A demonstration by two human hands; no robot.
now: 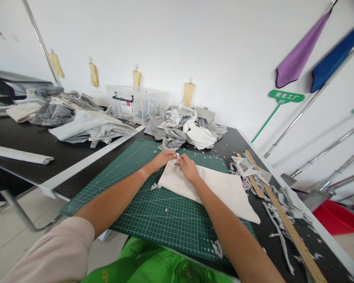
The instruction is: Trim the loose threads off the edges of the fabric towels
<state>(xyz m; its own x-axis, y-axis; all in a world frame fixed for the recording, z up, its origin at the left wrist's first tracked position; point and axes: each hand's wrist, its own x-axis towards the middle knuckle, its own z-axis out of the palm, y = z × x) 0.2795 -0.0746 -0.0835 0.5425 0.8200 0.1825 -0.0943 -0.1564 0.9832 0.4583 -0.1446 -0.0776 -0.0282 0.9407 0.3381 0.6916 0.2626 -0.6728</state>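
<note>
A piece of white cloth (218, 188) lies across the green cutting mat (135, 200), running from the mat's middle toward its right side. At the cloth's far left corner my left hand (165, 158) and my right hand (187, 166) meet, fingertips pinched close together. Both hands are closed on that corner, where a small pale bit shows between the fingers. My right forearm passes over the cloth. Small white scraps (155, 186) are scattered on the mat to the left of the cloth. Exactly how the fingertips grip is too small to tell.
Behind the mat is a heap of grey and white cloths (191, 125); more piles (91, 125) lie left. A clear plastic box (126, 104) stands by the wall. Wooden rulers (283, 216) and cut strips (280, 239) line the right table edge. A red bin (339, 218) sits beyond.
</note>
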